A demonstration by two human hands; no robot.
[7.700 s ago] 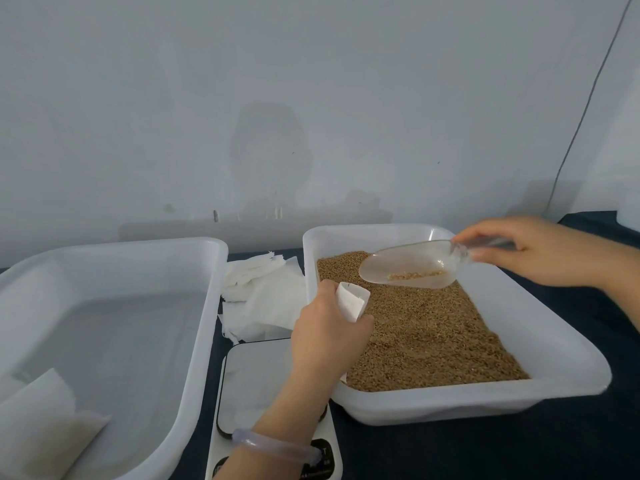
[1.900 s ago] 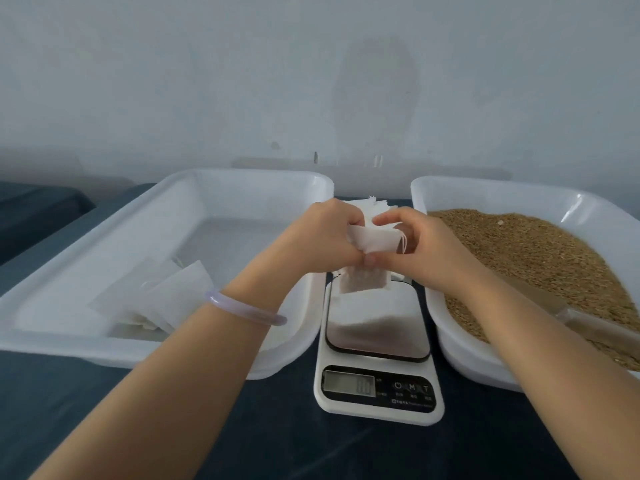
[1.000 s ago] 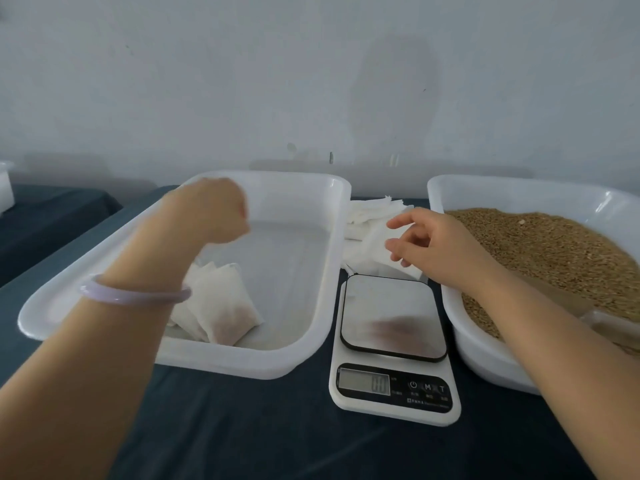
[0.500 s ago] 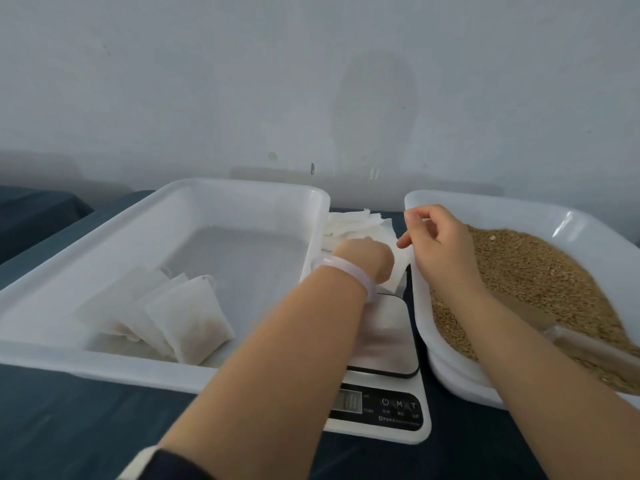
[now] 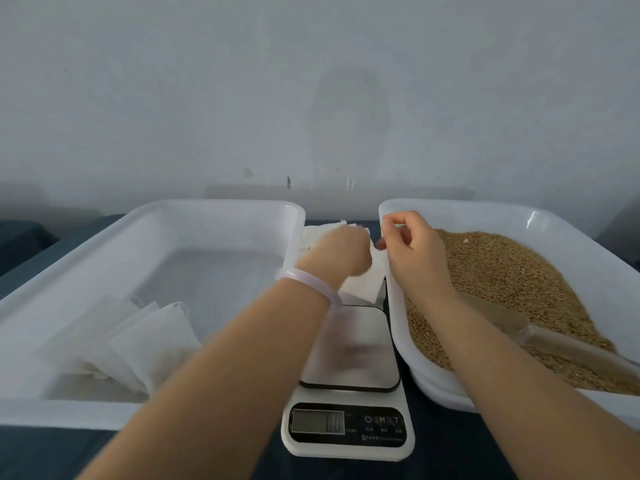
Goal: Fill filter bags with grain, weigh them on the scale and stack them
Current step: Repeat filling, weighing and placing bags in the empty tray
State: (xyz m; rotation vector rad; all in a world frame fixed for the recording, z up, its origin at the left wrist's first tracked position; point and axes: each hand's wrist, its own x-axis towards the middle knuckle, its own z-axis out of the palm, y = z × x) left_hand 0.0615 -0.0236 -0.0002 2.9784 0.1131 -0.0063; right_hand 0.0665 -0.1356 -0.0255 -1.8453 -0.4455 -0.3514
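- The left hand is in the middle of the frame, its back to the camera and its fingers curled under, gripping an empty filter bag by its upper part.
- The right hand is just to the right of it, fingers curled, with thumb and forefinger pinching the same bag at its upper right corner.
- The bag hangs between the two hands, clear of the scale and above the far edge of its platform.
- A pale bracelet sits on the left wrist.
- The scale stands at lower centre between the two trays, with nothing on its shiny platform. Its display is lit, but the digits are too blurred to read.
- A loose pile of empty bags lies behind the scale, partly hidden by the left hand.
- The left tray, white and deep, fills the left half of the frame. Filled bags lie overlapped in its near left corner, leaning on one another.
- The right tray takes up the right side and holds a bed of brown grain.
- A clear scoop lies on the grain at the right edge of the frame, beyond the right forearm.
- Everything rests on a dark blue-grey table covering, against a plain pale wall across the upper half.
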